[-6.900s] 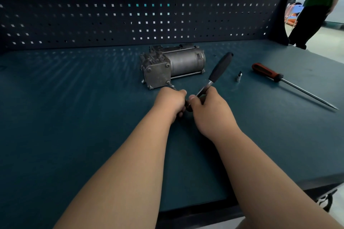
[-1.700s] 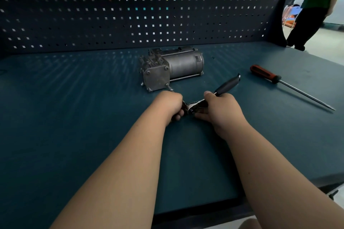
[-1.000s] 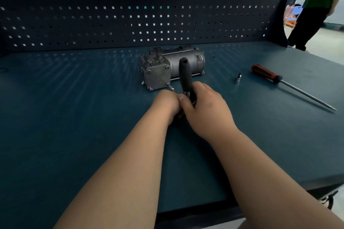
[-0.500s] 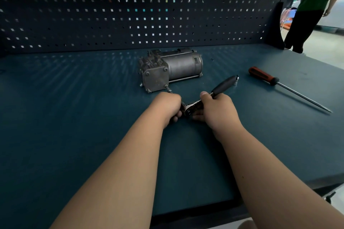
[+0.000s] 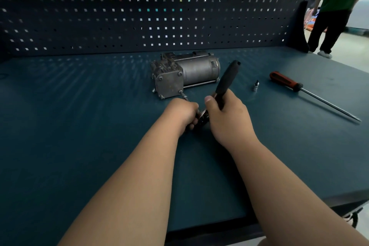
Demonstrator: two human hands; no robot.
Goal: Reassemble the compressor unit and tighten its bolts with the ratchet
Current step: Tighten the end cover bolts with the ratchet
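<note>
Compressor unit [image 5: 185, 75] is parked on its side toward the far middle of the bench [image 5: 79, 126], square end plate turned to the near left. A long bolt [image 5: 183, 96] is seen sticking out of that plate's near corner, running straight into the left hand [image 5: 182, 113] – its fingers are curled tight at the head end of the ratchet [image 5: 225, 82], though exactly what's pinched under them is hidden. The black grip is wrapped low down by the right hand [image 5: 227, 120], thumb laid up along it, handle tilted up and away to the right, just in front of the compressor's drum. Off to the right, a small silver bit [image 5: 256, 86] is stood upright, and a red-handled screwdriver [image 5: 285, 83] is laid beyond it – shaft pointing near right.
</note>
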